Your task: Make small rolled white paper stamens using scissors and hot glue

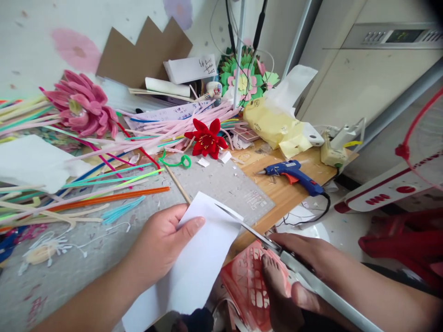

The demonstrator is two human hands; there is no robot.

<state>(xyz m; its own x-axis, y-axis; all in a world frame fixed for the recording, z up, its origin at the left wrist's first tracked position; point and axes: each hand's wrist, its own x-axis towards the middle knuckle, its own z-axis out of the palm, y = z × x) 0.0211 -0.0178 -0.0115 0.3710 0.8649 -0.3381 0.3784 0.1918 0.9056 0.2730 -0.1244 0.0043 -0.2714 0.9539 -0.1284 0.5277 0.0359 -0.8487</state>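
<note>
My left hand (161, 244) is closed on a sheet of white paper (199, 263), with the thumb on top and the fingers underneath. My right hand (308, 258) is wrapped round a pair of scissors (259, 235), whose handle is partly hidden by the hand. The metal blades reach across the paper's upper right corner, one over it, and a strip along that edge stands apart. A thin wooden stick (178, 184) lies just behind the left hand. Beyond the paper, a red fuzzy flower (206, 139) rests near a curled green pipe cleaner (176, 160).
A blue glue gun (294, 175) lies on the wooden table (256, 157), its cord trailing off the right edge. Many coloured pipe cleaners (114, 184) and a large pink flower (81, 103) cover the left side. A grey cutting mat (221, 184) lies beneath. A power strip (334, 147) sits at the right corner.
</note>
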